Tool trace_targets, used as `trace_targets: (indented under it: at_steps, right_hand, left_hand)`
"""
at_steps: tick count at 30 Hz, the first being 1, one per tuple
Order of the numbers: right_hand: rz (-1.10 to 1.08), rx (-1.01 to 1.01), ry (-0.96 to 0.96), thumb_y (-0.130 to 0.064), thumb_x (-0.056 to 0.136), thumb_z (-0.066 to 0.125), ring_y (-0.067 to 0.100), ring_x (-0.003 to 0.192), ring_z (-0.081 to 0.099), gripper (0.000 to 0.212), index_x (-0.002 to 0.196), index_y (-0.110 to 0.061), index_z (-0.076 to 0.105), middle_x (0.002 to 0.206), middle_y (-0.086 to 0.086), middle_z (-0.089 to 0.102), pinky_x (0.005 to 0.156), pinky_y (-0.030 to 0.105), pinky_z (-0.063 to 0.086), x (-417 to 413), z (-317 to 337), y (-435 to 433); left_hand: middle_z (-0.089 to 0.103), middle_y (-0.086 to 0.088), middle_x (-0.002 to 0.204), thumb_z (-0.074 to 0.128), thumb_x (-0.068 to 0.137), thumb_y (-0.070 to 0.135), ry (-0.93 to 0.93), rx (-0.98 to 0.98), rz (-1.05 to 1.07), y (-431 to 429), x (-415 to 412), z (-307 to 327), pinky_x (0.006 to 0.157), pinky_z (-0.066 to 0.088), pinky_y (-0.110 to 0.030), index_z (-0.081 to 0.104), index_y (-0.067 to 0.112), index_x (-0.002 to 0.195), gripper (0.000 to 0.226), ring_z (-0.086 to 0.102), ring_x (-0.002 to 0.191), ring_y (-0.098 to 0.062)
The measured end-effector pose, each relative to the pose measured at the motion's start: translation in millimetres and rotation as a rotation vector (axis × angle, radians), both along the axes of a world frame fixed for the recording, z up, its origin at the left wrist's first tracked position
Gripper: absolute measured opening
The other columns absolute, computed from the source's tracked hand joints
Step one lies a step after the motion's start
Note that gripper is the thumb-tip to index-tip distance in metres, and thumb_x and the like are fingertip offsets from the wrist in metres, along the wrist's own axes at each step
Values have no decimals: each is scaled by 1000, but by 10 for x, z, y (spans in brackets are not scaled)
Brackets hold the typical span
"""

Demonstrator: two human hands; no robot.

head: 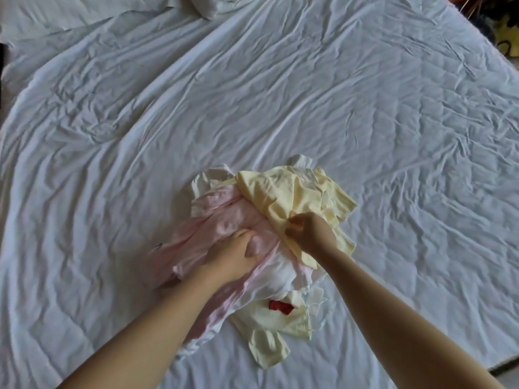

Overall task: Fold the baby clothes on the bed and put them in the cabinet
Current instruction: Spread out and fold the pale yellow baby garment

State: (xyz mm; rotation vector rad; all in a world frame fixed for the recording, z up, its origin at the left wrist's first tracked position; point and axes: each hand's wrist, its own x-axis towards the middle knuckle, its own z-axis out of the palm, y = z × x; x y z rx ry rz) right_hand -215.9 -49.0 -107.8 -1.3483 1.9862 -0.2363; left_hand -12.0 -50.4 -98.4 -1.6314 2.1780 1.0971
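Heap of unfolded baby clothes [269, 279] on the bed's white sheet [393, 136], near the middle of the bed's near half; its long axis runs near to far, leaning slightly right at the far end. Nearest lies a cream garment [266, 341], a sleeve-like flap pointing toward the viewer, with a small red patch [280, 306] showing just beyond it. The left hand [236, 256] rests on the pink garment [222, 217], fingers curled into the cloth and gripping a bunch of it; this garment stretches from near left to far, along the heap's left side. The right hand [309, 234] pinches a fold of the yellow garment [292, 192] between thumb and fingertips; that piece lies crumpled across the heap's far right, overlapping the pink one. A white garment [207, 178] shows at the far left of the heap. A pillow [207, 7] lies at the far edge.
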Motion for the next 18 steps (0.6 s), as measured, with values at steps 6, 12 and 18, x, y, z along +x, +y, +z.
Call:
trace_targets:
  at_steps: [6, 12, 18]
  right_hand:
    - [59, -94, 13, -24, 89, 65, 14, 87, 57, 5, 88, -23, 70, 101, -9, 56, 63, 28, 44, -1, 72, 158]
    - [140, -139, -291, -18, 95, 59, 3, 102, 51, 3, 96, -20, 62, 118, -12, 56, 88, 25, 40, 116, 416, 478]
    - [35, -149, -463, -15, 100, 50, 10, 71, 51, 9, 96, -22, 54, 85, -3, 58, 64, 25, 40, 54, 968, 948]
  left_hand:
    - [37, 8, 153, 52, 96, 36, 71, -16, 38, 103, 39, 93, 108, 37, -34, 37, 26, 147, 54, 42, 135, -14]
    - [8, 2, 162, 51, 98, 18, 230, -155, 69, 281, 1, 421, 105, 43, -40, 10, 40, 153, 72, 27, 144, -21]
    - [-8, 9, 162, 55, 94, 19, 227, -256, -85, 421, -84, 660, 117, 24, -43, 55, 37, 122, 33, 7, 150, -26]
